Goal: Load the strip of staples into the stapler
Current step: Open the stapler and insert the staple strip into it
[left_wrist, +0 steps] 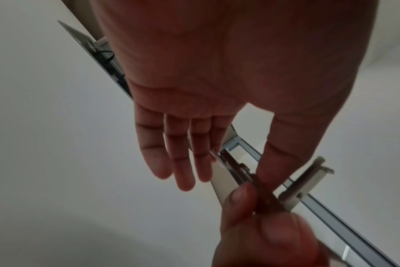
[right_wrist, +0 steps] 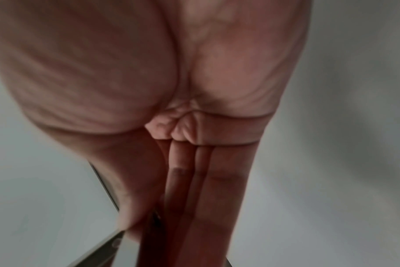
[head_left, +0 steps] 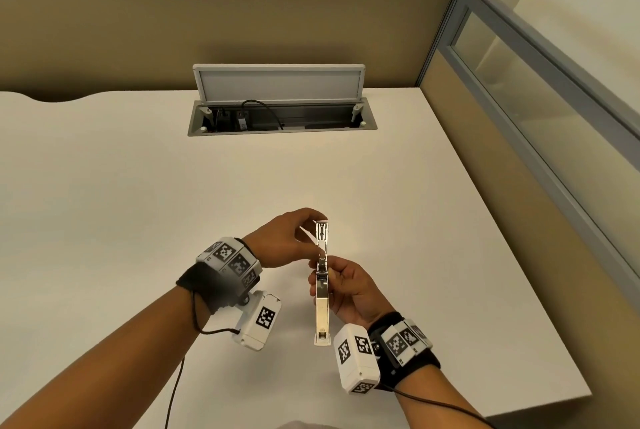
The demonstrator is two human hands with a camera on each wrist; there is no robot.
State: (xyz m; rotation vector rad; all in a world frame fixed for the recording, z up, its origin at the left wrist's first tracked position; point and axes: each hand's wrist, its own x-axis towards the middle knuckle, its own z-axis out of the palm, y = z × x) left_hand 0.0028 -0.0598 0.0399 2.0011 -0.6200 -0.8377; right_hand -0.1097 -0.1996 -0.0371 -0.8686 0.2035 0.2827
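Above the white table point(head_left: 138, 203) I hold a cream and metal stapler point(head_left: 321, 310), swung fully open and pointing away from me. My right hand point(head_left: 334, 272) grips it at the hinge, thumb on the left side and fingers on the right. My left hand point(head_left: 306, 231) reaches in from the left to the metal magazine point(head_left: 322, 238) and pinches a thin silver staple strip point(head_left: 310, 239) beside it. In the left wrist view the magazine point(left_wrist: 235, 168) lies between thumb and forefinger, with the cream arm point(left_wrist: 308, 180) behind. The right wrist view shows mostly palm and a stapler edge point(right_wrist: 98, 252).
An open cable box point(head_left: 197, 116) is sunk in the table at the back, its lid point(head_left: 280, 85) standing up. Tan partition walls point(head_left: 242, 30) close off the back and right. The table's right edge point(head_left: 512, 255) runs diagonally. Black cables hang from both wrist cameras.
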